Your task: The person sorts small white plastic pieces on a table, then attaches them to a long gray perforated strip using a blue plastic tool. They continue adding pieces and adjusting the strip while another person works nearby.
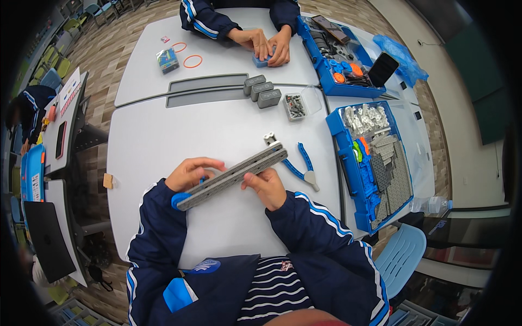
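A long assembly of grey perforated building beams (234, 175) slants up to the right above the white table. It has a blue gear (178, 201) at its lower left end and a white connector (270, 139) at its upper right end. My left hand (190, 173) is curled at the far side of the lower half, index finger stretched; a bit of blue shows by its fingertips, partly hidden by the beams. With thumb on the near beam, my right hand (267, 188) grips the middle. Blue-handled pliers (309, 173) lie right of the beams.
Right stand two blue parts cases (356, 187), (326, 81). Grey blocks (268, 99) and a clear box of small pins (295, 107) sit beyond the beams. Across the table, a co-worker's hands (266, 49) handle a blue piece. Orange rings (192, 61) lie far left.
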{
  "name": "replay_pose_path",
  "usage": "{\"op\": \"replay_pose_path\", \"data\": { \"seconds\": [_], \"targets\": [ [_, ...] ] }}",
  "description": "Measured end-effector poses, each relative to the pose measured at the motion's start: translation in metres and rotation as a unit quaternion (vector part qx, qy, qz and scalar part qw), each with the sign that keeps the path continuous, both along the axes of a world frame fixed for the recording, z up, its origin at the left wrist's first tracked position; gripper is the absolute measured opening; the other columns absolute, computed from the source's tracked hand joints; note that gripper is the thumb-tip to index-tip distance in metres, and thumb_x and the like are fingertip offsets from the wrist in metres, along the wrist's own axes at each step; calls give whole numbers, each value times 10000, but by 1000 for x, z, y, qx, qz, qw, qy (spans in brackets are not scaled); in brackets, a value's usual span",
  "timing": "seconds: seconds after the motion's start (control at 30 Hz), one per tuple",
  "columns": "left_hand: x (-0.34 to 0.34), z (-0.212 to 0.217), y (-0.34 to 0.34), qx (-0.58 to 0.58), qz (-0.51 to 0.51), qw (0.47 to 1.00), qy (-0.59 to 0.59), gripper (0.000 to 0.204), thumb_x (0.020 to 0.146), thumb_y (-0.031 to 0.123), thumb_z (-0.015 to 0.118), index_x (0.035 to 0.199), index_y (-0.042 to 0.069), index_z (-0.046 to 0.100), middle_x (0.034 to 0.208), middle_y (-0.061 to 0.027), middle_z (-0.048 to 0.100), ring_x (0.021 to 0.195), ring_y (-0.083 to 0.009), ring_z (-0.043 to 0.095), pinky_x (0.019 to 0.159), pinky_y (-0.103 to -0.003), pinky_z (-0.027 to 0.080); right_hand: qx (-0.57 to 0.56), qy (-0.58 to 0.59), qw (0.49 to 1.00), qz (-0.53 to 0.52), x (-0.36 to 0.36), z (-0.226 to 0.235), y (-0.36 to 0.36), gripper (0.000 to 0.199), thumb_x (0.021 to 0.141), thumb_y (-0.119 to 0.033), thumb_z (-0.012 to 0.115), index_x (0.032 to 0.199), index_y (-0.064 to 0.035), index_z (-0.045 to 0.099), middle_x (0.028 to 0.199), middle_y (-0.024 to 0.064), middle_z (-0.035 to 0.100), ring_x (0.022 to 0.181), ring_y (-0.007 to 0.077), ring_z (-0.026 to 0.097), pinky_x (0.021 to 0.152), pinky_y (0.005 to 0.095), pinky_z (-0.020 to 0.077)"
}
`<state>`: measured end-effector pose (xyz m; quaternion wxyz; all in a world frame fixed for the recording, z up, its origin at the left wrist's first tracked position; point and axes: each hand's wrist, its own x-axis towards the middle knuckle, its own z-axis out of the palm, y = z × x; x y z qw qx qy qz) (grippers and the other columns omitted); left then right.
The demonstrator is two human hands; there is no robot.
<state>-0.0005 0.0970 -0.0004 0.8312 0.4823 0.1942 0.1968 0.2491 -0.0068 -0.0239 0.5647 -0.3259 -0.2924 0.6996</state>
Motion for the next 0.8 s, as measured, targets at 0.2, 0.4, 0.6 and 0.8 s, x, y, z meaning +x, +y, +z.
{"op": "replay_pose_path", "data": {
  "seconds": [0.2,0.4,0.6,0.8],
  "targets": [
    [1,5,8,-39,65,994,-75,892,883,625,642,1495,19,407,1541,-190,395,1337,-291,506,931,-364,566,-15,47,990,-132,15,0,11,162,984,-185,658,1107,-80,666,1101,34,700,1036,163,664,912,355,551],
    [5,-3,4,11,145,988,53,600,893,196,756,1395,-31,516,1380,-175,572,1229,-259,595,966,-367,562,-39,30,986,-159,20,-4,17,195,994,-219,652,1117,-69,625,1093,39,680,1009,164,663,919,356,554],
    [6,-1,-2,-8,210,976,58,434,936,98,691,1321,-61,568,1159,-132,653,1058,-203,667,936,-309,588,-47,19,990,-132,22,3,17,317,1005,-266,636,1154,6,570,1172,109,657,1128,223,640,962,380,541],
    [7,4,-9,9,198,977,82,451,947,133,674,1347,-39,555,1242,-157,647,1108,-208,661,936,-305,585,-68,-11,988,-137,19,16,10,362,1003,-290,636,1175,20,564,1227,137,635,1180,267,617,989,408,522]
  ]
}}
